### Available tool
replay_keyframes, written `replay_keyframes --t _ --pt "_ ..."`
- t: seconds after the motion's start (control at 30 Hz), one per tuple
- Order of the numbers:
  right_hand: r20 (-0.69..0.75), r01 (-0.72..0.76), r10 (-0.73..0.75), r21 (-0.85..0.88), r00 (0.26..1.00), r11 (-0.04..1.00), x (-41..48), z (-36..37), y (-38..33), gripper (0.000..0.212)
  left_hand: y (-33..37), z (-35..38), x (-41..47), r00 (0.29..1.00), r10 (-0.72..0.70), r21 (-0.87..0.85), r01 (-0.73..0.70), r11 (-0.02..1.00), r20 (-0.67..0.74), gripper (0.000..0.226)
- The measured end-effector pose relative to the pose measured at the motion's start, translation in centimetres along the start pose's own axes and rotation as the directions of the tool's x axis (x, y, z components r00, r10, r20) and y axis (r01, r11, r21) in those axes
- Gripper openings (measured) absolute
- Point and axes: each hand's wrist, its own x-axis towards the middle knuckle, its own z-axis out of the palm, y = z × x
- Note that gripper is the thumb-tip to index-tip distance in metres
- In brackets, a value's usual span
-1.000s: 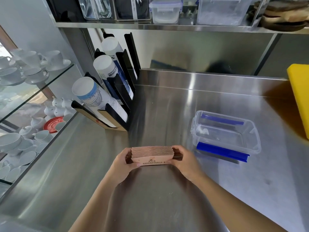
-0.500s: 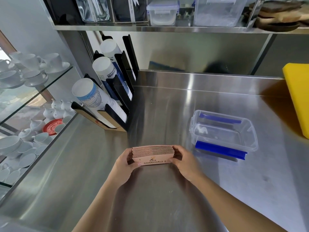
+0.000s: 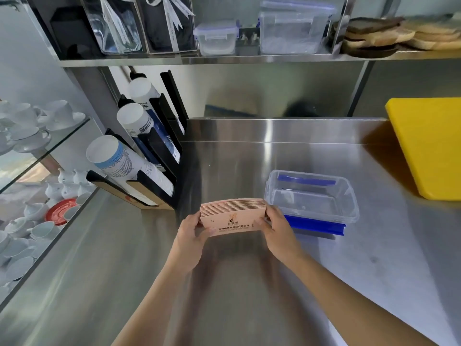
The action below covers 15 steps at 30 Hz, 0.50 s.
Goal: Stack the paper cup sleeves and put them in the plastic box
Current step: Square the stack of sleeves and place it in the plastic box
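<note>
A stack of several pink paper cup sleeves point(image 3: 232, 216) is held upright between both hands, just above the steel counter. My left hand point(image 3: 190, 236) grips its left end and my right hand point(image 3: 277, 231) grips its right end. The front sleeve faces me and shows dark printed text. The clear plastic box point(image 3: 313, 196) with blue clips lies open and empty on the counter, directly right of the stack and close to my right hand.
A black rack of paper cup tubes point(image 3: 139, 166) stands at the left. A yellow board point(image 3: 429, 146) leans at the right. A shelf point(image 3: 249, 58) above carries containers. Glass shelving with white cups point(image 3: 30, 136) flanks the counter's left side.
Both hands have lifted the stack and tilted it upright, so its printed face shows more, and carried it slightly right towards the box.
</note>
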Motion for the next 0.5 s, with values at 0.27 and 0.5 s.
replay_keyframes --t 0.27,0.5 --pt "-0.256 0.049 -0.024 0.093 0.966 0.994 0.5 -6.5 -1.0 0.028 6.4 4.5 3.0 0.982 0.155 0.141 -0.170 0.975 0.110 0.029" --pt "-0.388 -0.035 0.096 0.163 0.916 0.986 1.4 -11.7 0.0 0.025 10.1 9.5 6.0 0.964 0.126 0.110 -0.155 0.982 0.234 0.031"
